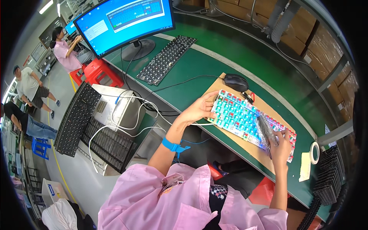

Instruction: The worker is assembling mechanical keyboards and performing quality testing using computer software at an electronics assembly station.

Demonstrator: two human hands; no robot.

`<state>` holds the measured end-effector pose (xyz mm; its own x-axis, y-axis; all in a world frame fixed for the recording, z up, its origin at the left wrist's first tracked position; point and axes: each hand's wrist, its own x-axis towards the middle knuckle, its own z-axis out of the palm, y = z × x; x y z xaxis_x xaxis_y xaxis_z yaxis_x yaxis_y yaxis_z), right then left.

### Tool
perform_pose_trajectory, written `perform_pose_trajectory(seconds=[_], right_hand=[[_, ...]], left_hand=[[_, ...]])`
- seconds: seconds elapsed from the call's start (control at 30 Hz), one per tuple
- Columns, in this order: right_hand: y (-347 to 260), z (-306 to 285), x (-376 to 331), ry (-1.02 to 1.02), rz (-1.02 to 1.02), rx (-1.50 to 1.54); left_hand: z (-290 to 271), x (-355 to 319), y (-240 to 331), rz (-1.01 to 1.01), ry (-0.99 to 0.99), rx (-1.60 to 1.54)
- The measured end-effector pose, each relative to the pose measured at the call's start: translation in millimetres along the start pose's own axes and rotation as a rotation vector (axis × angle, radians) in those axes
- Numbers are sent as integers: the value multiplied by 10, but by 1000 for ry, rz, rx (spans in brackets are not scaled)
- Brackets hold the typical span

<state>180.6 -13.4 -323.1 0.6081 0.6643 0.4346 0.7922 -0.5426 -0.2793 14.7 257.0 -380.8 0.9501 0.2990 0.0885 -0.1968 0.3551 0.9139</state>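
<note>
Left grip [197, 110] on keyboard [234, 117], green bench [195, 65], workshop [82, 176]

The lettering is too small to read: tiny characters mark the keyboard-layout window [136, 15] and white dialog box [96, 32] on the monitor [115, 41], and faint marks the yellow paper slip [305, 167].

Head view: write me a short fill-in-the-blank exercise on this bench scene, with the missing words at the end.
1. The left hand holds the lit keyboard by its ____ end.
2. The monitor shows a diagram of a ____.
3. The mouse is coloured ____.
4. The wrist strap is coloured ____.

Missing words: left; keyboard; black; blue.
</note>
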Motion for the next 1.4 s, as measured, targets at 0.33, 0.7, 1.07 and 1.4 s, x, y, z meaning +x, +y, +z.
perform_pose_trajectory(seconds=[0.33,0.7,1.07,1.4], right_hand=[[266,-249,-1,274,36,88],[493,-292,42,-52,127,-438],[664,348,-22,-285,-83,41],[578,131,157,-93,370,545]], left_hand=[[250,18,-45,173,619,1314],[1027,581,-588,584,66,1592],[1554,813,-838,668,137,1522],[1891,989,-863,518,122,1814]])
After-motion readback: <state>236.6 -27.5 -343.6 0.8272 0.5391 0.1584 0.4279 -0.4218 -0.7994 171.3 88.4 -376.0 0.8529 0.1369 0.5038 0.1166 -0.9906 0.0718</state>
